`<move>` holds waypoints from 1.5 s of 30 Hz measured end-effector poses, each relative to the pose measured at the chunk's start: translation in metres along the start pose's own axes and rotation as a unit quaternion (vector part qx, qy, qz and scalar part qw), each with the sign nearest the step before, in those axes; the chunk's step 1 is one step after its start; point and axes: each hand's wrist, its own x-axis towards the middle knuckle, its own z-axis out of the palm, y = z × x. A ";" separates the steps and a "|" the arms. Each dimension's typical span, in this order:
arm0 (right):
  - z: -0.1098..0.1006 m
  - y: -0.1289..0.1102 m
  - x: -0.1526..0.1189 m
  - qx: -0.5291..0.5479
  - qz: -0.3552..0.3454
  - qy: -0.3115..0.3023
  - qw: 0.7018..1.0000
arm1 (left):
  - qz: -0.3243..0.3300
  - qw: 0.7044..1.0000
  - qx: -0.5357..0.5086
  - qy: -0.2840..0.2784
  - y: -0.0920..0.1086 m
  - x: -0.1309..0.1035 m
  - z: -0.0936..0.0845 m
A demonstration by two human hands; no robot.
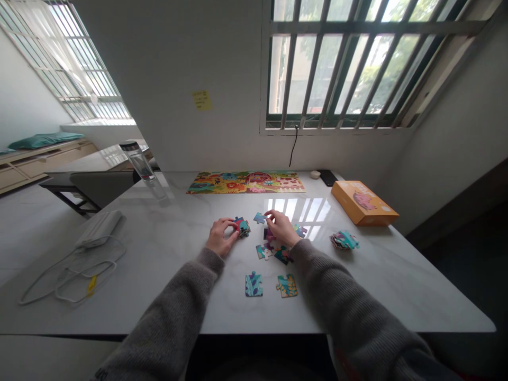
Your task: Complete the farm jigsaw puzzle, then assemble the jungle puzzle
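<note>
My left hand (pixel 221 236) is closed around the side of a small stack of puzzle pieces (pixel 242 226) on the white table. Between the fingertips of my right hand (pixel 281 226) is a light blue puzzle piece (pixel 260 217), just right of that stack. Below and beside my right hand lie several loose pieces, among them a purple piece (pixel 269 234), a teal and white piece (pixel 264 251) and a dark teal piece (pixel 283 255), partly hidden by my sleeve. Nearer me are a leaf-patterned piece (pixel 253 284) and a teal and orange piece (pixel 287 286), set apart.
Another pile of puzzle pieces (pixel 344 240) lies at right, before an orange box (pixel 363 203). A colourful animal picture strip (pixel 246 182) lies along the wall. A black phone (pixel 327 178), a glass bottle (pixel 138 162) and a white device with a cable (pixel 99 229) are also on the table.
</note>
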 end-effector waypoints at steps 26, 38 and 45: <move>0.000 -0.015 -0.044 0.103 -0.038 -0.068 0.992 | 0.002 0.999 0.028 -0.039 -0.002 0.000 0.003; 0.000 -0.026 -0.039 0.355 0.027 -0.038 0.934 | 0.090 0.995 -0.030 0.016 0.012 0.001 -0.002; 0.014 -0.028 -0.034 0.387 0.058 -0.047 0.919 | 0.143 0.982 -0.125 -0.004 0.031 -0.004 0.003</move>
